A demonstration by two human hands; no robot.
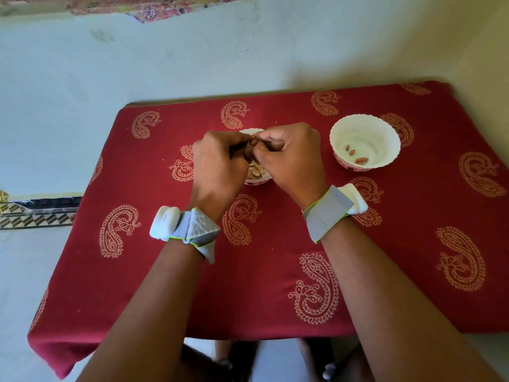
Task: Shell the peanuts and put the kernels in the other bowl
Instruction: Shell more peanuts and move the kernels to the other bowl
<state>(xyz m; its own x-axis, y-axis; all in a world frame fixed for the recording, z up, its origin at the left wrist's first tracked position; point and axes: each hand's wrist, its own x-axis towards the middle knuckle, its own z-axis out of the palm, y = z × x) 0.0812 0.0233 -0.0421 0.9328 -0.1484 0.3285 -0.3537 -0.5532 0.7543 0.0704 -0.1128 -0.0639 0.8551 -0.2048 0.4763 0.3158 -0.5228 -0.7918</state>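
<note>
A: Right, both hands are up over the near bowl (254, 181), the one holding shells and unshelled nuts, mid-crack by the look of it.

B: Yes, the left hand (220, 164) and right hand (289, 158) meet knuckle to knuckle, fingers (271, 139) curled in and pinching a single peanut (252, 141) between them. Only a sliver of it shows.

A: So shelling is the step in hand. And the other bowl (385, 125)?

B: Off to the right on the red bench (275, 230), well apart from the hands, with a few reddish kernels (356, 157) lying in it.

A: Early days, I'd judge.

B: Next, I reckon, the shell must split, then one hand carries the kernel across right and drops it in.
</note>
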